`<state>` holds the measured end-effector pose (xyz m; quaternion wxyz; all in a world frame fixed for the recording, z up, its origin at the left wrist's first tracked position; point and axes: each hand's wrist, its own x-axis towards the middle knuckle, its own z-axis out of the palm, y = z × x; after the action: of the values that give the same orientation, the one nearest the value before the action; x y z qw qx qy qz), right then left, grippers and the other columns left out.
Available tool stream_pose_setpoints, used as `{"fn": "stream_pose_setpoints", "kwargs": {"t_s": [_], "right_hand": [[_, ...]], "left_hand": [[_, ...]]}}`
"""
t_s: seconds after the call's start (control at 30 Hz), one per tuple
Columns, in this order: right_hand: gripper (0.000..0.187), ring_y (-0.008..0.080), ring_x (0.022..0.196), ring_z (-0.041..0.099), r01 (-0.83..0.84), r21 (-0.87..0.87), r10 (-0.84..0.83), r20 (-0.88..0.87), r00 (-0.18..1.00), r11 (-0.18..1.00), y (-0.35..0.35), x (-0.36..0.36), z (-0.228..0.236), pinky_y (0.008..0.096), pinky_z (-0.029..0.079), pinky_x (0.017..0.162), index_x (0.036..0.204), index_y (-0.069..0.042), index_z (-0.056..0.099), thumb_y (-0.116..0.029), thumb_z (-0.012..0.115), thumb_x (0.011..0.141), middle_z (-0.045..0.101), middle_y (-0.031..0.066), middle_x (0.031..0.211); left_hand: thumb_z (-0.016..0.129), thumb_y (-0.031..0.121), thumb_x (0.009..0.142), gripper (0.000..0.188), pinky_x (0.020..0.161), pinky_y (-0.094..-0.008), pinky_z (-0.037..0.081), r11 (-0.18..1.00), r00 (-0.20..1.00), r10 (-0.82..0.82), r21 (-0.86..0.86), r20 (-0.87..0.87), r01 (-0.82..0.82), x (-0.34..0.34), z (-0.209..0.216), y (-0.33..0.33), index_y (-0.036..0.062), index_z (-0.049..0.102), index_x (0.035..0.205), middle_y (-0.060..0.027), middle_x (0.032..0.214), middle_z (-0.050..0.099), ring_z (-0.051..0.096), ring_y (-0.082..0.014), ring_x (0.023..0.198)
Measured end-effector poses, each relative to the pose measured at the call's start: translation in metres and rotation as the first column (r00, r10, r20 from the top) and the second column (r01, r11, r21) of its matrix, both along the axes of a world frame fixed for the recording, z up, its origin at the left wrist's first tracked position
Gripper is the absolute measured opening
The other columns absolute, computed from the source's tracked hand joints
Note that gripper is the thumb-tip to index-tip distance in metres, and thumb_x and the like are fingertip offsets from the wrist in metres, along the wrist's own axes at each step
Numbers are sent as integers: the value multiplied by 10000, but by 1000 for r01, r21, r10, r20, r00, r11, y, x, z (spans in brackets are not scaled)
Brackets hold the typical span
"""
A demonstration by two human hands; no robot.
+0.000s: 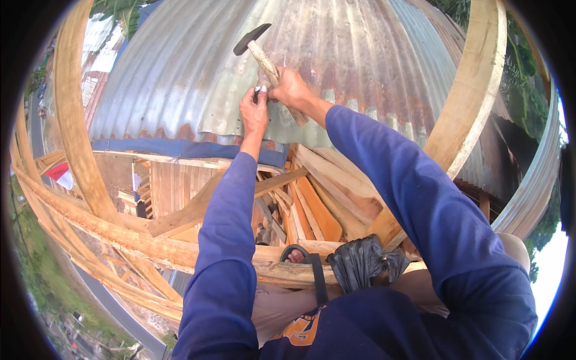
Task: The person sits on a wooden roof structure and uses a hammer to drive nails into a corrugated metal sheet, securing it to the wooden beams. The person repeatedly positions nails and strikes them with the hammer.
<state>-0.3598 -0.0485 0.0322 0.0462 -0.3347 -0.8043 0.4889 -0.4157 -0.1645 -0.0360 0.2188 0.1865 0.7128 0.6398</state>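
My right hand (pixel 291 90) is closed round the wooden handle of a hammer (pixel 261 60). The hammer's dark metal head points up and to the left, and the handle's butt sticks out below my hand. Close beside the handle, my left hand (pixel 254 115) is closed in a pinch, thumb up. Something small and dark shows at its fingertips, too small to name. Both hands are over the lower part of a rusty corrugated metal roof (pixel 198 72).
Wooden beams stand left (pixel 75 114) and right (pixel 474 90). A long timber rail (pixel 120 234) crosses below. Cut planks (pixel 324 204) lie under my arms. A black plastic bag (pixel 357 264) hangs near my sandalled foot (pixel 295 256). A road (pixel 126 315) runs far below on the left.
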Motion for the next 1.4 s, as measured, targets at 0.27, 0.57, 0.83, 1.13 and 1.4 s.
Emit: {"fn": "stream_pose_setpoints", "kwargs": {"t_s": [0.27, 0.57, 0.83, 1.13, 1.4], "right_hand": [[306, 161, 506, 608, 0, -212, 30, 139, 990, 977, 19, 42, 65, 324, 493, 426, 1018, 64, 525, -138, 651, 825, 605, 113, 691], [263, 131, 460, 544, 31, -225, 20, 222, 975, 974, -6, 97, 112, 317, 444, 415, 959, 20, 498, -220, 591, 904, 510, 45, 603], [260, 143, 446, 527, -50, -135, 77, 198, 977, 990, -15, 102, 104, 336, 438, 415, 942, 24, 470, -221, 556, 924, 504, 60, 584], [290, 257, 565, 562, -202, 11, 196, 191, 962, 979, -17, 107, 98, 428, 444, 550, 974, 48, 466, -225, 549, 924, 544, 173, 671], [289, 337, 633, 573, -258, 52, 237, 258, 937, 965, -12, 104, 115, 460, 448, 609, 941, 50, 457, -227, 539, 925, 554, 231, 711]], "left_hand": [[635, 225, 944, 254, 638, -249, 398, 995, 999, -32, -90, -6, 31, -3, -1, -13, -10, 598, 853, 0, 743, 579, 455, -77, 702], [705, 197, 871, 243, 587, -271, 388, 998, 1000, -24, -64, 8, 24, 0, 0, -7, -39, 676, 819, -49, 611, 525, 426, -96, 610], [711, 180, 856, 236, 589, -297, 399, 996, 999, -41, -84, -35, 38, -1, 3, -10, -51, 670, 829, -80, 643, 542, 444, -127, 599], [670, 221, 907, 246, 694, -265, 434, 987, 993, -99, -130, -70, 90, 0, 10, -18, -20, 706, 873, -43, 713, 610, 522, -99, 706], [671, 173, 890, 213, 658, -291, 424, 995, 994, -88, -43, -66, 85, 2, 6, -14, -38, 690, 886, -94, 728, 594, 512, -153, 668]]}}
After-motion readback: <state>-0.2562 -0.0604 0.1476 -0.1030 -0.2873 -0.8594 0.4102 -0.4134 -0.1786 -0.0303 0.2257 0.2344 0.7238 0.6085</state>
